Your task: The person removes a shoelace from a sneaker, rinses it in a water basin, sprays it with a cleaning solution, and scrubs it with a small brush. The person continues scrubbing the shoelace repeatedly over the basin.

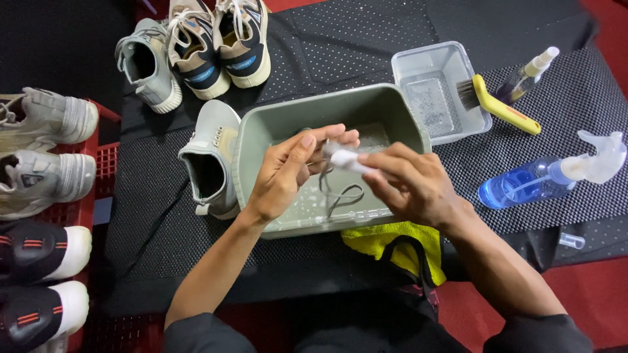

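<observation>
Fingers (307, 147) pinching shoelace (343, 196) (dangling), over basin (255, 131)

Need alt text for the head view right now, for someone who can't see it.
Both hands, left hand and right hand, hold a grey shoelace over a grey-green basin of soapy water on a black mat. A grey sneaker lies left of the basin; a yellow-handled brush and blue spray bottle sit to the right.

The scene is evenly lit from above, with soft, short shadows. Glare is seen on the wet floor of the grey basin (314, 114) and on the blue spray bottle (523, 185). Focus is sharp at centre; mild wide-angle stretching is noticed toward the edges.
</observation>
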